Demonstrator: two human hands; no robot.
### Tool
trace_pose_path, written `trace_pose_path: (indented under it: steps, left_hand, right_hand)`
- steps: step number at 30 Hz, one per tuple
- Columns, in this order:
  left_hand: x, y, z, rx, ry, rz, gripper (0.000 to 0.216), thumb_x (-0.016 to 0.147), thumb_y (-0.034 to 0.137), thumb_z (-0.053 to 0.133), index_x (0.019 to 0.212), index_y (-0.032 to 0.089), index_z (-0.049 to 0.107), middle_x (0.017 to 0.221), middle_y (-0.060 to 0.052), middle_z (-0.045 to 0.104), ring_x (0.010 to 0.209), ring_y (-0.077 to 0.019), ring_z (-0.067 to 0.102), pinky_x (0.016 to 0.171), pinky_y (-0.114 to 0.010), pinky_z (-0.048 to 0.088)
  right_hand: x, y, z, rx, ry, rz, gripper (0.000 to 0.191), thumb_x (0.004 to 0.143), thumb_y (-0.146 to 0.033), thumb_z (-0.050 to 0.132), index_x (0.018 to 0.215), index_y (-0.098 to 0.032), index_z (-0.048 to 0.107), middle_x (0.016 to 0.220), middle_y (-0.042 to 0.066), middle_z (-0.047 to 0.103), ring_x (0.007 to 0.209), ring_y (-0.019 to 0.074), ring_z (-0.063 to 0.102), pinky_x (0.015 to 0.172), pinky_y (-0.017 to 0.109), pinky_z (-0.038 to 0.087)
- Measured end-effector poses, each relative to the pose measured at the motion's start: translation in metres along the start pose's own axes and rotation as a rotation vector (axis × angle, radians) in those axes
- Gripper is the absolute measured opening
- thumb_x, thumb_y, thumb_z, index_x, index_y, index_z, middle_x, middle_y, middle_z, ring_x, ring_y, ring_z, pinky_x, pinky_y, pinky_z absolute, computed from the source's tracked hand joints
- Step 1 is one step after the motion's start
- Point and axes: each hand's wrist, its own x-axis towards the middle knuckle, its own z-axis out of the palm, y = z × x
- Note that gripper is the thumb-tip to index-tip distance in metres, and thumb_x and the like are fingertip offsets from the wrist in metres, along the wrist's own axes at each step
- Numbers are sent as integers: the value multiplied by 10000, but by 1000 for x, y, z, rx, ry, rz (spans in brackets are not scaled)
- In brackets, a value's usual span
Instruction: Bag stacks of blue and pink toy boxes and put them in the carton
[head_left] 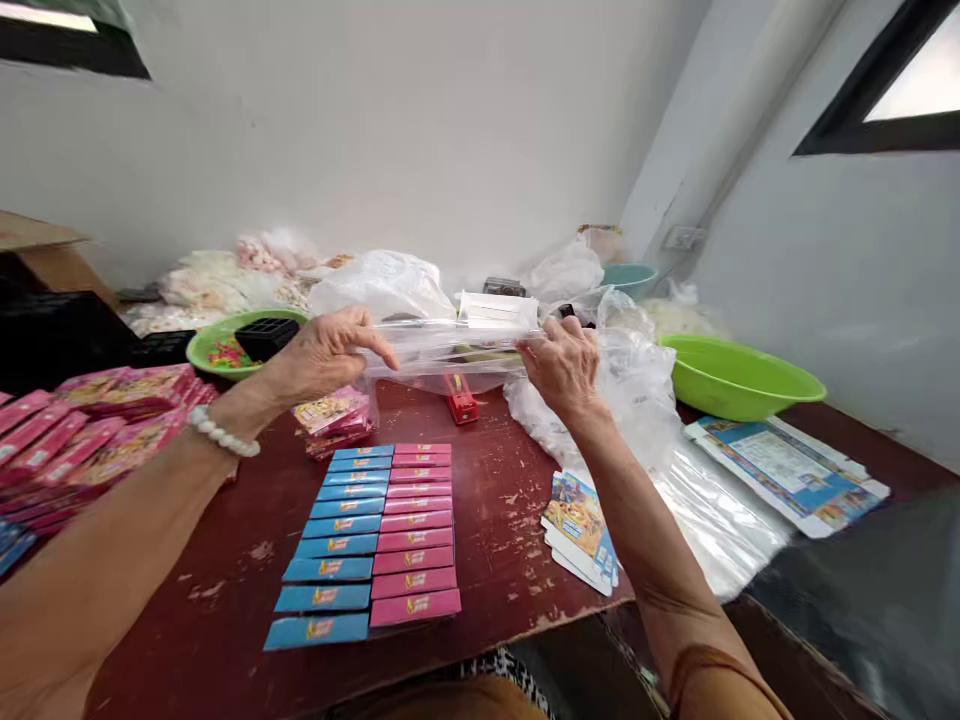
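The left hand [322, 352] and right hand [559, 368] both close on a clear plastic bag [450, 350], fingers curled around the film. The bag is held up over the far middle of a worn maroon table [480, 560], its long axis running side to side, with a white card piece [499, 312] showing at its upper edge.

Near the front edge lie two columns of cartons, blue [330, 545] and pink [416, 540], side by side. A heap of pink packets [97, 430] fills the left edge, and a small packet stack [330, 420] sits just below the left hand. Printed cards [581, 525] lie beside the right forearm, with clear film [720, 510] and flat blue printed cartons [787, 470] toward the right edge.

A small red device [461, 398] sits under the bag. Farther back are a green basin [739, 375], a green bowl [240, 345], a teal basin [628, 280] and white plastic bags [382, 285].
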Motion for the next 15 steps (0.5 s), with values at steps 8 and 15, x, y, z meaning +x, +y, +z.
trace_pose_path:
  steps: [8, 15]
  left_hand:
    - [-11, -4, 14, 630, 74, -186, 480, 1011, 70, 468, 1281, 256, 819, 1330, -107, 594, 769, -142, 522, 653, -271, 332]
    - [-6, -25, 38, 699, -149, -307, 453, 1082, 113, 360, 1295, 28, 751, 1455, -251, 563, 1129, -337, 689, 919, -413, 515]
  right_hand:
    - [-3, -9, 8, -43, -282, -141, 489, 1018, -21, 380, 1229, -255, 753, 1440, 96, 612, 886, 168, 572, 586, 315, 242]
    - [-9, -19, 9, -129, -377, -196, 486, 1081, -52, 360, 1403, -223, 682, 1487, 160, 580, 941, 172, 601, 730, 339, 358]
